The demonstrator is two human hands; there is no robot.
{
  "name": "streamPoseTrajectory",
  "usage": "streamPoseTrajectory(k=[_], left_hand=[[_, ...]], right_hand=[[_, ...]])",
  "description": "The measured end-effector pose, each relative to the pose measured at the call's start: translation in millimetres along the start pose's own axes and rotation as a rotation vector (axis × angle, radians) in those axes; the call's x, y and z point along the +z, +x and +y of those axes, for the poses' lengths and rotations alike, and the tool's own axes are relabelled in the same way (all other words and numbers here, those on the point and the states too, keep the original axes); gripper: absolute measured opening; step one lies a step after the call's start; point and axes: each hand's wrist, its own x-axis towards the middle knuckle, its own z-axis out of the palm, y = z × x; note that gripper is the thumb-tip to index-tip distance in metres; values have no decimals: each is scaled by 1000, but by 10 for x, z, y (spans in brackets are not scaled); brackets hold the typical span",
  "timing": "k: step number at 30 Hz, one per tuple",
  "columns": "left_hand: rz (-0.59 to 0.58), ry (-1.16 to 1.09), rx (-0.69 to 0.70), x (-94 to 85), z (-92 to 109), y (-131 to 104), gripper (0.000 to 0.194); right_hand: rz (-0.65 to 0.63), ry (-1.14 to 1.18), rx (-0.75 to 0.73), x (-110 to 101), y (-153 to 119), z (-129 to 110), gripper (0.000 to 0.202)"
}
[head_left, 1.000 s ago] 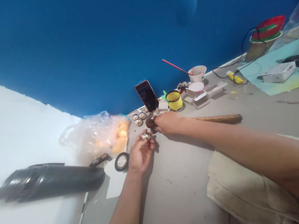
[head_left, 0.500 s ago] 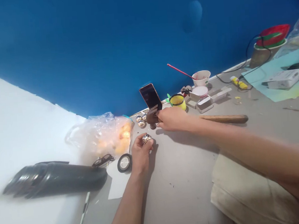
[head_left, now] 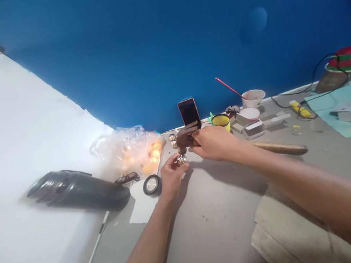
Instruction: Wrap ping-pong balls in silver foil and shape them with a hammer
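Observation:
My left hand point(head_left: 171, 175) holds a shiny silver ball point(head_left: 182, 160) between thumb and fingers, low over the grey table point(head_left: 215, 225). My right hand point(head_left: 214, 143) grips a hammer point(head_left: 185, 138) close to its dark head; the wooden handle point(head_left: 281, 147) runs out to the right beyond the forearm. The round end of the hammer head is right at the top of the ball; whether they touch is hard to tell. More shiny balls point(head_left: 173, 140) lie just behind the hammer head, partly hidden by it.
A phone point(head_left: 189, 113) leans on the blue wall. Left are a plastic bag of orange things point(head_left: 141, 154), glasses point(head_left: 127, 178), a tape roll point(head_left: 152, 185) and a dark bottle point(head_left: 80, 191). Right are a yellow cup point(head_left: 221, 122), small boxes point(head_left: 253, 129), a white cup point(head_left: 253, 98) and cloth point(head_left: 287, 228).
The hammer head has come down from above and behind the held ball to right at its top. The whole view has shifted, with things sitting further right.

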Motion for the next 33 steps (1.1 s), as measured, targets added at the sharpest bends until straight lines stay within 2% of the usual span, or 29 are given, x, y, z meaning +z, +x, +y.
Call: streamPoseTrajectory(k=[5,10,15,20,25,30,33], left_hand=[[9,119,22,8,15,-15,53],[-8,190,81,12,3,-14,48],[13,189,107,23,-1,-25,52],[5,183,137,32,1,-28,48],[-21,122,168,41,-52,-40,66],[-59,119,219,44,-26,-54,73],[-61,60,223,44,13,-67,78]], right_hand=[[-55,-22,-50,-1,-4,38,27],[39,-24,-4,-24,-21,13,33],[-86,-17,-46,-30,-10,-12,29],[39,13,-12,-17,-4,21,33],[-69,19,-40,-10,9,60,27],[30,66,10,-79,14,81,28],[-32,88,18,-65,30,92,27]])
